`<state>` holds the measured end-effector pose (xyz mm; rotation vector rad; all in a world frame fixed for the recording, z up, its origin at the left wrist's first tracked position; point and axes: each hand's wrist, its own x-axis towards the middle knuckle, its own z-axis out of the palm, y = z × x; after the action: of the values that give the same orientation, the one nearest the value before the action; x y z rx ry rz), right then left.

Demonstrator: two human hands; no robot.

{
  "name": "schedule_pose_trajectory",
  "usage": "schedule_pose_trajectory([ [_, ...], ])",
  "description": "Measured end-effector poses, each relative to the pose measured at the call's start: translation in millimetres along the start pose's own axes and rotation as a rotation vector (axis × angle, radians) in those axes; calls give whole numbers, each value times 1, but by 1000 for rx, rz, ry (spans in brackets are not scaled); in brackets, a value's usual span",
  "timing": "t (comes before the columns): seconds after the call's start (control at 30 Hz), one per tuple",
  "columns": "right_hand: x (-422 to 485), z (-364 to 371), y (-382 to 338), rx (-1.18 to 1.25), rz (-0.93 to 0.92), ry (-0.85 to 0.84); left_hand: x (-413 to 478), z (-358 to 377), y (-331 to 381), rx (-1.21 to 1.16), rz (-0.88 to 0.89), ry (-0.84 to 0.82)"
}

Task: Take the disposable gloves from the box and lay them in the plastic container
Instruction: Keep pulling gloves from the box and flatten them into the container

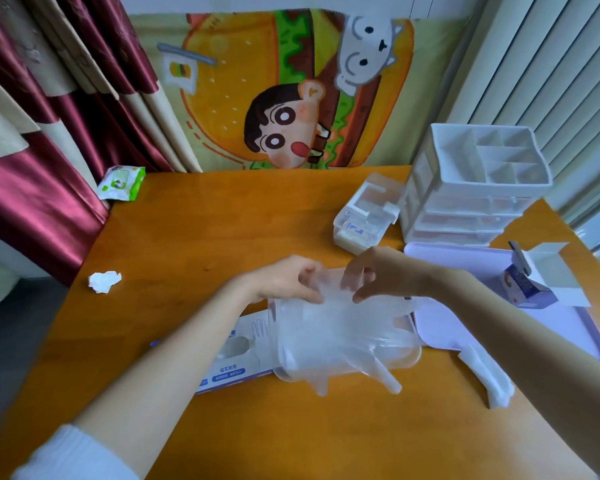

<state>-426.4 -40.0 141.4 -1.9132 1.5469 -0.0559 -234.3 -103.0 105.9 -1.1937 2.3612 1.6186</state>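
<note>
Table [222, 220]: L+R hands [284, 278] [378, 275] pinch glove [340, 327] over container [407, 360].

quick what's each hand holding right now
Left hand: pinches the cuff of the clear thin plastic disposable glove.
Right hand: pinches the same cuff.

L hand [288, 280] & R hand [378, 275] are up front at centre, near each other but apart. Fingers of both are curled, each pinching the top edge of a clear glove [340, 327] betw thumb & fingers. L forearm [174, 358] runs in from lower left, bare up to a white sleeve [73, 455]. R forearm [499, 323] comes in from lower right, bare.
</note>
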Motion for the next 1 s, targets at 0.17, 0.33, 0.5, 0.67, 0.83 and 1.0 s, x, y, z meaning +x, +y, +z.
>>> schedule_pose_trajectory([
  [0.17,-2,-13,15,-97,2,636,2,-1,16,115,279,695],
  [0.33,-17,11,20,-192,-273,882,-12,9,4,314,468,864],
  [0.5,-15,78,50,-257,-233,471,-4,40,-40,588,322,589],
  [0.67,3,106,55,-256,-53,102,11,60,-65,903,274,386],
  [0.83,24,125,61,-105,52,-135,29,76,-67,1182,25,94],
  [1.0,32,116,62,94,71,-335,43,87,-63,1238,-170,-91],
])
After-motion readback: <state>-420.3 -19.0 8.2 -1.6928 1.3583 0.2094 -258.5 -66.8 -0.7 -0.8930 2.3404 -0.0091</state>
